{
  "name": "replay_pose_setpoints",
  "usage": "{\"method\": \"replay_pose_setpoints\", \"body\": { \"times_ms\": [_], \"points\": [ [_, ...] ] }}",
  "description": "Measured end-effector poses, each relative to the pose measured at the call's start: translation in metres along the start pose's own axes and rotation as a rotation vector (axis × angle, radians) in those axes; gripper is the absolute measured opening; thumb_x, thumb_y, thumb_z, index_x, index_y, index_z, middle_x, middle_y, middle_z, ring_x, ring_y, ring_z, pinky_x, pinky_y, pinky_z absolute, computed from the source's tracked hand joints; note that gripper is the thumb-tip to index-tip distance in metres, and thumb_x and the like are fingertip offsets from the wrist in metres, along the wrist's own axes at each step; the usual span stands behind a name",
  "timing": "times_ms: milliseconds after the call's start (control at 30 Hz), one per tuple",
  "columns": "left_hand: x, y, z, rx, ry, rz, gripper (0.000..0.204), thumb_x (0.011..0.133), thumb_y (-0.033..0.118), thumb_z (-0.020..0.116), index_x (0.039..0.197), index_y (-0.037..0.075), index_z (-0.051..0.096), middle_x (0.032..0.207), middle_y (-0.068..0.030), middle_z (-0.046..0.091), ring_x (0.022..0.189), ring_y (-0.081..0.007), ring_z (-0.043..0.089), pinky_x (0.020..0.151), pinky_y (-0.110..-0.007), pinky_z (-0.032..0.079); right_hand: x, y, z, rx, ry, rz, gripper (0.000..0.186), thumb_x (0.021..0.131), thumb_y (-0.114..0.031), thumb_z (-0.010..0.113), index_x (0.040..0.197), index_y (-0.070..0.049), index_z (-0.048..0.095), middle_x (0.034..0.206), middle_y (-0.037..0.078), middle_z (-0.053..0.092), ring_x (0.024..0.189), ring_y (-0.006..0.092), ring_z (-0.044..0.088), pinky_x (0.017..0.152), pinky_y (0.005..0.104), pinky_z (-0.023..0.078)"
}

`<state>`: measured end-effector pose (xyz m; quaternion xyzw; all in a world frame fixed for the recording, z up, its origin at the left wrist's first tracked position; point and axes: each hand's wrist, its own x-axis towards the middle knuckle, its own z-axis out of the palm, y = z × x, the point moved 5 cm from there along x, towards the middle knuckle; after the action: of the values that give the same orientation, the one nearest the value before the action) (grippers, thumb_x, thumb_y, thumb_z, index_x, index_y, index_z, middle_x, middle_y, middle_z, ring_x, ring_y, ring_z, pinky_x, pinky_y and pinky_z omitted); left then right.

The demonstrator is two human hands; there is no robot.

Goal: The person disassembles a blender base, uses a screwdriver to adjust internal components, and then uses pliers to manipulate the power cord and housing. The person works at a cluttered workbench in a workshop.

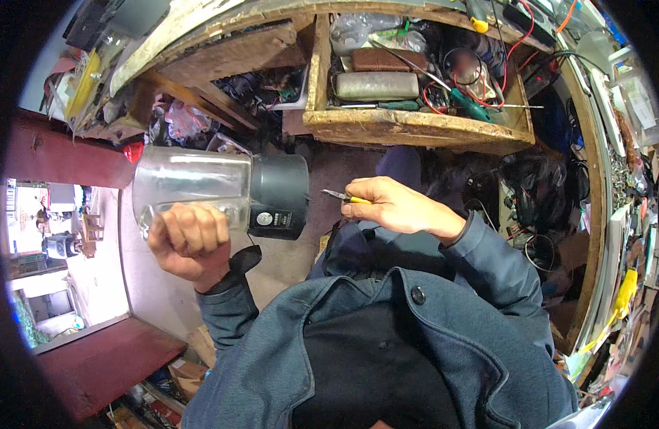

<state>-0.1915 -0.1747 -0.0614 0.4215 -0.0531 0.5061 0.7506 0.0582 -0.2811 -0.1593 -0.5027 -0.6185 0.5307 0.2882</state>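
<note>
The hands are held apart. Left of the frame's centre, a clear cylindrical plastic jar [193, 175] joined to a round dark grey base [279, 189] is gripped sideways by the curled left hand [190, 243]; near centre, a small pointed metal tool with yellow handles [358, 201] is pinched by the right hand [408, 207].

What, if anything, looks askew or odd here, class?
The blender is tipped on its side, jar left and base right, rather than upright. A screwdriver sticks out past the right wall of the cluttered, open drawer.
</note>
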Motion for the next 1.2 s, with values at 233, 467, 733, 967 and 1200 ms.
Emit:
{"method": "replay_pose_setpoints", "body": {
  "times_ms": [233, 467, 733, 967, 1200],
  "points": [
    [0.0, 0.0, 0.0, -0.104, -0.046, -0.003, 0.05, 0.107, 0.024, 0.043, 0.058, 0.015, 0.033, 0.044, 0.0024, 0.034, 0.033, -0.0078, 0.024, 0.033, -0.027, 0.024, 0.001, 0.0, 0.008, 0.07, 0.011, -0.117, 0.039, 0.1, -0.031, 0.062, 0.086, 0.005, 0.059, 0.069, 0.015, 0.052, 0.065, 0.0206, 0.05, 0.063, 0.0417, 0.043],
    [0.002, -0.009, 0.016, -0.15, -0.085, -0.086, 0.053, 0.106, 0.023, 0.044, 0.055, 0.015, 0.03, 0.04, 0.0016, 0.034, 0.029, -0.008, 0.023, 0.03, -0.027, 0.024, -0.005, -0.016, 0.004, 0.025, -0.024, -0.111, 0.033, 0.098, -0.024, 0.061, 0.084, 0.006, 0.058, 0.065, 0.019, 0.051, 0.06, 0.023, 0.05, 0.061, 0.0434, 0.043],
    [0.004, -0.02, 0.044, 0.0, -0.137, -0.17, 0.054, 0.102, 0.017, 0.044, 0.051, 0.016, 0.028, 0.038, -0.0002, 0.035, 0.028, -0.0099, 0.027, 0.029, -0.028, 0.028, -0.019, -0.004, 0.012, 0.028, 0.051, 0.125, 0.024, 0.091, -0.015, 0.061, 0.082, 0.007, 0.058, 0.064, 0.024, 0.052, 0.056, 0.0265, 0.052, 0.059, 0.0478, 0.045],
    [-0.015, -0.04, 0.056, 0.564, -0.407, -0.188, 0.049, 0.099, 0.014, 0.049, 0.054, 0.015, 0.029, 0.043, -0.0003, 0.033, 0.032, -0.0137, 0.026, 0.033, -0.03, 0.024, -0.021, -0.019, 0.009, -0.378, 0.026, 0.085, 0.021, 0.087, -0.016, 0.064, 0.084, 0.005, 0.062, 0.076, 0.03, 0.063, 0.08, 0.0504, 0.065, 0.067, 0.0537, 0.05],
    [0.012, -0.023, 0.038, 0.214, -0.132, -0.065, 0.053, 0.106, 0.021, 0.044, 0.055, 0.014, 0.03, 0.042, 0.0014, 0.031, 0.031, -0.0111, 0.026, 0.034, -0.03, 0.026, -0.022, 0.009, 0.004, -0.378, 0.06, 0.005, 0.039, 0.097, -0.032, 0.065, 0.085, 0.005, 0.058, 0.085, 0.025, 0.06, 0.085, 0.0444, 0.062, 0.075, 0.0505, 0.048]
  ]
}}
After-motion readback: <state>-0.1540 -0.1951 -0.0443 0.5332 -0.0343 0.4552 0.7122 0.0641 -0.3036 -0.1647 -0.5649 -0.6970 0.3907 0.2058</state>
